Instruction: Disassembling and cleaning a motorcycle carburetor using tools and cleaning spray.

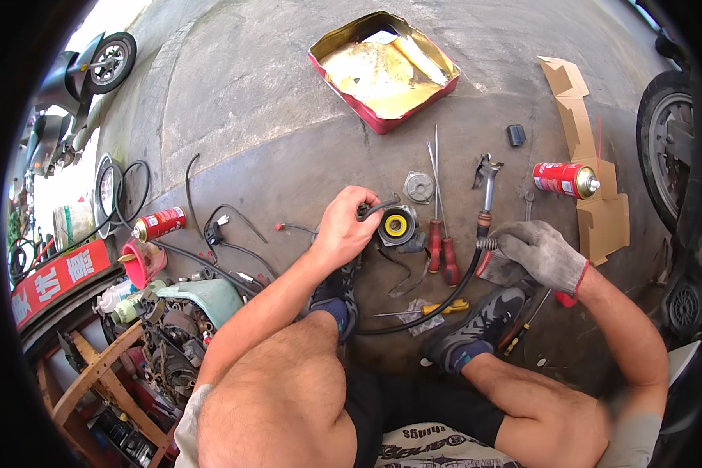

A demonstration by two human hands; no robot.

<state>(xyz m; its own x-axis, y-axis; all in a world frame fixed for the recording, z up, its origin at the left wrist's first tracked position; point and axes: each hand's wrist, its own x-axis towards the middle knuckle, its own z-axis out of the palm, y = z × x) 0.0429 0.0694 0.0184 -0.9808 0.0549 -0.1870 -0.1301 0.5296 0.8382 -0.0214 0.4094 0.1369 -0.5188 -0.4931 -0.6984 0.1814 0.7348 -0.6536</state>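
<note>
My bare left hand (pixel 345 225) is closed on a dark, curved rubber-like strip (pixel 381 207). Just right of it, on the floor, lies a round metal motor part (pixel 397 225) with a yellow ring in its middle. In a grey work glove, my right hand (pixel 540 251) pinches a small metal coil spring (pixel 487 243). A second grey glove (pixel 498 269) with a red edge shows under that hand; whether it is held too, I cannot tell. Beyond the motor part is a round metal cover (pixel 419 187). Two red-handled screwdrivers (pixel 450 264) lie between my hands.
A red tin tray (pixel 382 125) stands at the far side. Spray cans (pixel 558 179) lie right and left, by an unfolded cardboard box (pixel 600 214). An air gun (pixel 487 191) with a black hose (pixel 452 300) and a yellow-handled screwdriver (pixel 444 307) lie near my feet. Motorcycle wheel (pixel 667 148) at right.
</note>
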